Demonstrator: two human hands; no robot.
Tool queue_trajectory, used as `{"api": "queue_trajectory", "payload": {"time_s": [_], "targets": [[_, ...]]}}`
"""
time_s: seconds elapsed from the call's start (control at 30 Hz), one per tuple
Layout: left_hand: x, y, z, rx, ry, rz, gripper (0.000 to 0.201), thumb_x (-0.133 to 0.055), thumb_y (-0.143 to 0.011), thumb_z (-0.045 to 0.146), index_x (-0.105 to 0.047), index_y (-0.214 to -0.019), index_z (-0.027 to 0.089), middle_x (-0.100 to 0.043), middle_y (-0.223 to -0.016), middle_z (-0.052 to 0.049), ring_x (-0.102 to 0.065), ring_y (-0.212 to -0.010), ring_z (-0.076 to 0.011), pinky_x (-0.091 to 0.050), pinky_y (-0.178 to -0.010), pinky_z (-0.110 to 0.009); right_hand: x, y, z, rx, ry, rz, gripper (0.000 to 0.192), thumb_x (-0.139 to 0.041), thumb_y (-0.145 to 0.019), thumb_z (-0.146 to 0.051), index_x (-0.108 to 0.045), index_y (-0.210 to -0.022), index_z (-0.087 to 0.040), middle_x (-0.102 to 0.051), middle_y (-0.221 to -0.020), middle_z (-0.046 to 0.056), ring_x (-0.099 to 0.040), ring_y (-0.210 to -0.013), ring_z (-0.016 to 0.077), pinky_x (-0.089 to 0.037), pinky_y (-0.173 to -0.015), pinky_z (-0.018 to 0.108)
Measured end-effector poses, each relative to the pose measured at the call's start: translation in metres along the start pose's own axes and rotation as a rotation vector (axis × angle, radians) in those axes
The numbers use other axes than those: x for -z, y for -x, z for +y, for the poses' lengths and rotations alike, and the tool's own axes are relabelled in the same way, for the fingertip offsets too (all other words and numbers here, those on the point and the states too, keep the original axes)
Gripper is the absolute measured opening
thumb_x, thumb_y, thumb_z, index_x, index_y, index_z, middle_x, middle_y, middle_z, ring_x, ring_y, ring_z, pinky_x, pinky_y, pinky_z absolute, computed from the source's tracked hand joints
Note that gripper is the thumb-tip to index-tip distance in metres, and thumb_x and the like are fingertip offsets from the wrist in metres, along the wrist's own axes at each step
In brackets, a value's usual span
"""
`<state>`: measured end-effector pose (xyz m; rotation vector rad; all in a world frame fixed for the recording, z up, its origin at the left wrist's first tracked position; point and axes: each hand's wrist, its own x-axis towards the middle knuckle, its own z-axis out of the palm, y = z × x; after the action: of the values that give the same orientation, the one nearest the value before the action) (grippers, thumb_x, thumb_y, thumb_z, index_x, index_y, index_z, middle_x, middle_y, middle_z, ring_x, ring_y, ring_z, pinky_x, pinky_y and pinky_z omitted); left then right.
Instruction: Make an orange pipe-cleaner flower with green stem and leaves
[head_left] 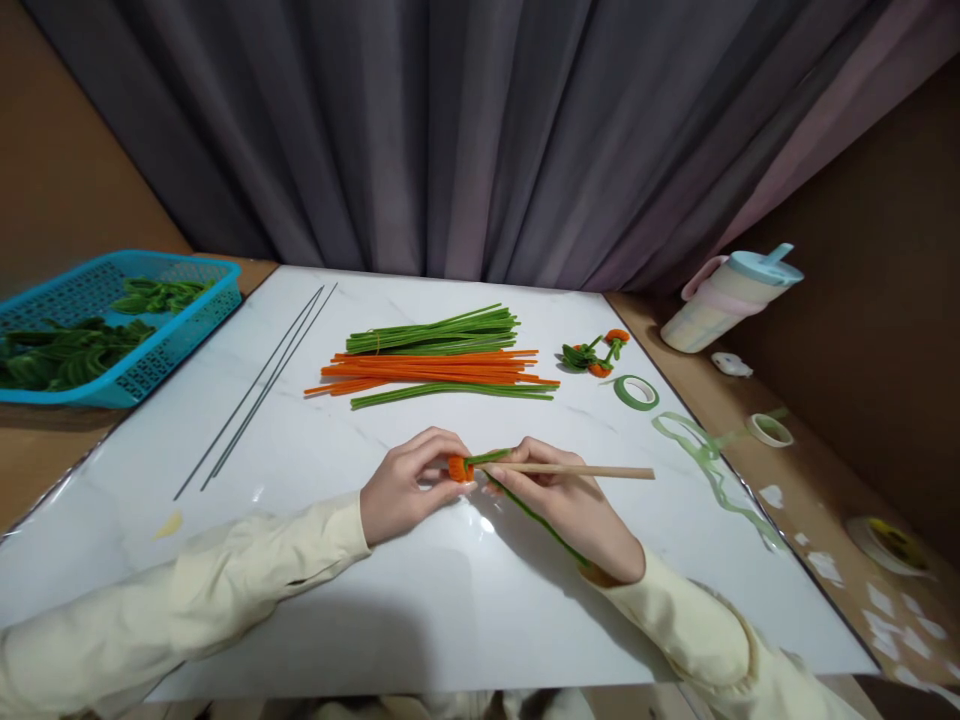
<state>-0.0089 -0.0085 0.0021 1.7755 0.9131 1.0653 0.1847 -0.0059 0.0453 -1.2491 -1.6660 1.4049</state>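
Observation:
Between the fingers and thumb of my left hand [411, 485] is a small coiled orange pipe-cleaner flower [458, 469]. A green pipe cleaner [541, 522] runs from beside the flower, under my right hand [574, 505] and toward that wrist. My right hand is closed around a thin wooden stick [600, 470], its tip pointing left at the flower's side. Whether the tip touches the flower I cannot tell. Beyond my hands lie a bundle of orange pipe cleaners [435, 370] and green pipe cleaners [442, 333] in a row.
Dark wires [259, 395] lie on the left. A blue basket [161, 362] holds green pieces. On the right are finished orange-and-green flowers [600, 352], a green tape roll [636, 393], a loose tape strip [712, 470] and a tumbler [727, 295]. Paper scraps [825, 568] litter the right edge.

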Motion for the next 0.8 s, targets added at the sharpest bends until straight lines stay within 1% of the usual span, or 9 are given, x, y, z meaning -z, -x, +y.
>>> {"api": "queue_trajectory", "payload": {"time_s": [0.07, 0.17, 0.23, 0.3, 0.43, 0.5, 0.57, 0.67, 0.8], "targets": [[-0.001, 0.001, -0.001, -0.086, -0.116, 0.018, 0.02, -0.058, -0.079, 0.017, -0.055, -0.099, 0.016, -0.053, -0.1, -0.009, -0.056, -0.089, -0.0153, -0.055, -0.07, -0.024, -0.002, -0.001, 0.0, 0.002, 0.01, 0.022, 0.022, -0.059, -0.08, -0.036, -0.055, -0.069, -0.017, -0.067, -0.071, 0.003, -0.059, -0.068, 0.0154, -0.042, -0.061, 0.026], [-0.003, 0.003, -0.002, -0.243, -0.294, 0.048, 0.024, -0.052, -0.082, 0.012, -0.052, -0.106, 0.016, -0.054, -0.103, -0.011, -0.054, -0.098, -0.018, -0.053, -0.079, -0.029, -0.006, -0.001, 0.001, 0.007, 0.01, 0.053, 0.022, -0.059, -0.08, -0.035, -0.054, -0.067, -0.018, -0.067, -0.071, 0.003, -0.058, -0.066, 0.0144, -0.042, -0.061, 0.025], [-0.003, 0.005, -0.001, -0.307, -0.374, 0.056, 0.027, -0.051, -0.081, 0.01, -0.05, -0.108, 0.015, -0.054, -0.105, -0.012, -0.054, -0.1, -0.0192, -0.05, -0.084, -0.033, -0.009, -0.001, 0.001, 0.007, 0.0, 0.058, 0.022, -0.059, -0.08, -0.034, -0.053, -0.066, -0.018, -0.066, -0.071, 0.002, -0.057, -0.066, 0.014, -0.042, -0.061, 0.025], [-0.003, 0.006, 0.001, -0.315, -0.399, 0.052, 0.03, -0.052, -0.08, 0.01, -0.048, -0.109, 0.015, -0.053, -0.107, -0.014, -0.054, -0.101, -0.0204, -0.049, -0.086, -0.034, -0.012, 0.0, 0.001, 0.016, -0.02, 0.062, 0.022, -0.059, -0.08, -0.033, -0.053, -0.066, -0.018, -0.067, -0.072, 0.002, -0.058, -0.068, 0.0141, -0.043, -0.063, 0.025], [-0.003, 0.007, 0.004, -0.328, -0.381, 0.047, 0.04, -0.059, -0.074, 0.014, -0.046, -0.112, 0.013, -0.052, -0.109, -0.015, -0.053, -0.103, -0.0229, -0.049, -0.086, -0.035, -0.016, 0.002, 0.0, 0.036, -0.046, 0.091, 0.021, -0.059, -0.08, -0.032, -0.053, -0.065, -0.018, -0.067, -0.072, 0.001, -0.06, -0.068, 0.0137, -0.043, -0.061, 0.024], [-0.004, 0.006, 0.004, -0.342, -0.396, 0.066, 0.043, -0.062, -0.073, 0.017, -0.046, -0.112, 0.013, -0.053, -0.108, -0.015, -0.053, -0.103, -0.0231, -0.049, -0.085, -0.035, -0.018, 0.003, 0.0, 0.03, -0.067, 0.104, 0.02, -0.059, -0.079, -0.031, -0.054, -0.065, -0.018, -0.067, -0.071, 0.001, -0.061, -0.067, 0.0138, -0.043, -0.061, 0.024], [-0.006, 0.005, 0.001, -0.337, -0.424, 0.087, 0.04, -0.062, -0.074, 0.017, -0.046, -0.111, 0.015, -0.054, -0.107, -0.014, -0.055, -0.101, -0.0223, -0.05, -0.083, -0.034, -0.022, 0.003, 0.0, 0.024, -0.086, 0.12, 0.019, -0.059, -0.078, -0.029, -0.054, -0.064, -0.017, -0.068, -0.073, 0.001, -0.061, -0.067, 0.0139, -0.044, -0.062, 0.024], [-0.008, 0.004, -0.002, -0.324, -0.45, 0.088, 0.034, -0.058, -0.077, 0.014, -0.047, -0.109, 0.016, -0.055, -0.107, -0.014, -0.056, -0.1, -0.0212, -0.051, -0.082, -0.032, -0.027, 0.002, -0.001, 0.024, -0.097, 0.152, 0.018, -0.06, -0.076, -0.027, -0.054, -0.062, -0.017, -0.069, -0.081, 0.003, -0.061, -0.068, 0.0139, -0.045, -0.062, 0.025], [-0.007, 0.004, -0.004, -0.351, -0.458, 0.112, 0.033, -0.059, -0.078, 0.016, -0.048, -0.109, 0.016, -0.055, -0.108, -0.014, -0.056, -0.101, -0.0216, -0.051, -0.084, -0.033, -0.029, 0.002, -0.004, 0.025, -0.115, 0.178, 0.017, -0.06, -0.075, -0.026, -0.055, -0.062, -0.018, -0.069, -0.085, 0.004, -0.061, -0.073, 0.0153, -0.045, -0.066, 0.026]]}}
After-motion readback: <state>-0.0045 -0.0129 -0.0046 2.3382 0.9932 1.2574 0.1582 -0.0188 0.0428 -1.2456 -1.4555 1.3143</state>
